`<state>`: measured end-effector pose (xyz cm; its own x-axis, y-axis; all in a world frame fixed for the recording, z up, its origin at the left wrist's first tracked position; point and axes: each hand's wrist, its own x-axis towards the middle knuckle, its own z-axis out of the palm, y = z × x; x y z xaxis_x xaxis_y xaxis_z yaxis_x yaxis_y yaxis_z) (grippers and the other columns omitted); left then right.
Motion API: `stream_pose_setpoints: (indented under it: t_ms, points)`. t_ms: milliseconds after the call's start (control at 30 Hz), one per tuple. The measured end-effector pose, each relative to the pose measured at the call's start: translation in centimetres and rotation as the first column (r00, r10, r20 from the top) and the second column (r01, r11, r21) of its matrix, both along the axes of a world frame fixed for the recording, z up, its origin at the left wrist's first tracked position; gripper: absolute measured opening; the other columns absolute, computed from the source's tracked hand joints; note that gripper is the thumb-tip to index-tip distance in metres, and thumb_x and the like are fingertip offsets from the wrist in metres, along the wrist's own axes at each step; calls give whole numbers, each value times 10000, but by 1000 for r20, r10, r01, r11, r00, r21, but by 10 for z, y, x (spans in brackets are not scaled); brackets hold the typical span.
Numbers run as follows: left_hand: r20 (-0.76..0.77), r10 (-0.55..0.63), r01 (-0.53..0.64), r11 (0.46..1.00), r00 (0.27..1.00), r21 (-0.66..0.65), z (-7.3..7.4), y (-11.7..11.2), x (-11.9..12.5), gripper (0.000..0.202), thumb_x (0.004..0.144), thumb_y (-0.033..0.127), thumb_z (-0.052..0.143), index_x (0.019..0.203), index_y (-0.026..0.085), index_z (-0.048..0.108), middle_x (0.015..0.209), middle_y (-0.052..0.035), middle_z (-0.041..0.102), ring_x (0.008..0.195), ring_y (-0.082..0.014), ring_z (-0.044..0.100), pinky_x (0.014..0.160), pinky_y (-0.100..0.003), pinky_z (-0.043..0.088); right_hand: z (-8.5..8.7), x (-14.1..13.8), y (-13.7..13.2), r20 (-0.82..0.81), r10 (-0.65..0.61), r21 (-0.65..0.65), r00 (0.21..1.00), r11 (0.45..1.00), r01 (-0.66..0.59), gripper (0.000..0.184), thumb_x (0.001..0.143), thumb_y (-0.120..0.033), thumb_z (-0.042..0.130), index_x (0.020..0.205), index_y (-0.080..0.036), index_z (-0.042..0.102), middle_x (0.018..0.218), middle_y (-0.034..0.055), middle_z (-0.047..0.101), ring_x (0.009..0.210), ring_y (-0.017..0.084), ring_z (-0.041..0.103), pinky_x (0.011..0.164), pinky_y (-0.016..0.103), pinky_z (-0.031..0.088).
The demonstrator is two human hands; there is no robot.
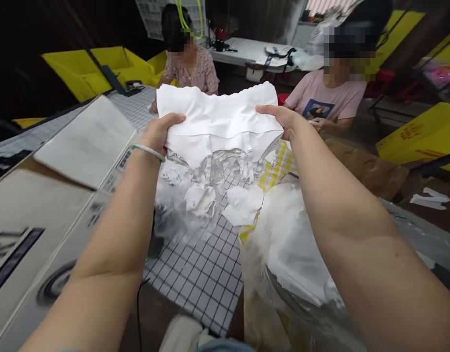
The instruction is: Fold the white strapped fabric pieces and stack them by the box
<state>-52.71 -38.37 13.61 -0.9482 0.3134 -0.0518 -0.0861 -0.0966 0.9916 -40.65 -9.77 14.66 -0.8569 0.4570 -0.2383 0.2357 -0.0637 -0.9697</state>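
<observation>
Soft, matt white cloth makes up the garment (217, 117), smooth across its body with a scalloped top hem and thin fabric straps (225, 166) hanging below. The tablecloth (206, 274) beneath looks like smooth cloth printed with a dark grid. Clear, glossy plastic bags (283, 254) crinkle around more white fabric. The machine (45, 205) at the side shows a smooth, matt grey casing, seemingly plastic.
</observation>
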Motion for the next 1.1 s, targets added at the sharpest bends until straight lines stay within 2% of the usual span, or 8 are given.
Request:
stream_pose_setpoints:
  t_ms: [100, 267, 467, 633, 767, 867, 967, 1100]
  points:
    - [81, -21, 22, 1000, 997, -14, -20, -57, 67, 457, 660, 271, 710, 1092, 133, 654, 992, -59, 707, 1002, -272, 655, 911, -411, 554, -13, 27, -37, 111, 134, -54, 985, 990, -129, 219, 860, -314, 616, 905, -105, 664, 849, 77, 716, 796, 212, 692, 733, 384, 570]
    - [254, 128, -124, 992, 959, -35, -68, -144, 177, 462, 682, 273, 681, 1119, 129, 640, 1038, -89, 709, 1013, -297, 657, 849, -380, 582, -46, 67, -105, 246, 369, -155, 896, 928, -339, 209, 776, -285, 705, 905, -124, 672, 837, 88, 729, 697, 198, 678, 650, 326, 588]
    - [531, 273, -303, 953, 802, -33, -160, -206, 266, 439, 758, 285, 623, 1179, 166, 609, 1215, -79, 659, 1146, -284, 602, 869, -350, 580, -120, 70, -172, 323, 545, -221, 774, 838, -499, 438, 616, -283, 827, 998, -145, 662, 953, 112, 731, 797, 241, 695, 704, 329, 588]
    - [630, 334, -402, 915, 701, -38, -257, -219, 275, 495, 767, 293, 649, 1247, 204, 564, 1315, -63, 596, 1214, -270, 552, 894, -334, 572, -201, 24, -200, 472, 563, -165, 678, 812, -560, 589, 498, -307, 883, 1023, -163, 658, 981, 96, 725, 866, 239, 692, 789, 342, 569]
    - [643, 356, -410, 909, 678, -72, -310, -233, 252, 504, 795, 320, 643, 1276, 215, 535, 1371, -60, 547, 1245, -258, 523, 901, -318, 565, -254, -17, -209, 449, 669, -267, 592, 733, -626, 664, 474, -321, 890, 1076, -199, 638, 1021, 80, 719, 855, 235, 691, 780, 351, 569]
    - [702, 346, -362, 923, 623, -134, -326, -246, 236, 495, 781, 339, 672, 1245, 214, 551, 1326, -79, 585, 1182, -263, 578, 882, -329, 576, -276, -37, -211, 493, 651, -262, 578, 744, -615, 732, 460, -345, 892, 1127, -221, 616, 1057, 73, 706, 871, 235, 684, 804, 368, 558]
    - [720, 310, -295, 943, 621, -152, -325, -255, 230, 498, 747, 357, 721, 1205, 240, 565, 1291, -79, 611, 1161, -262, 596, 894, -329, 570, -276, -46, -209, 562, 623, -162, 545, 728, -666, 757, 452, -421, 888, 1136, -243, 616, 1135, 72, 673, 966, 261, 651, 872, 397, 522]
    - [600, 367, -213, 925, 711, -314, -312, -263, 235, 612, 731, 425, 728, 1273, 300, 471, 1320, -78, 578, 1194, -269, 570, 933, -344, 544, -253, -41, -216, 686, 329, 277, 649, 708, -650, 782, 424, -461, 891, 1121, -235, 620, 1190, 97, 618, 1065, 313, 576, 942, 426, 446]
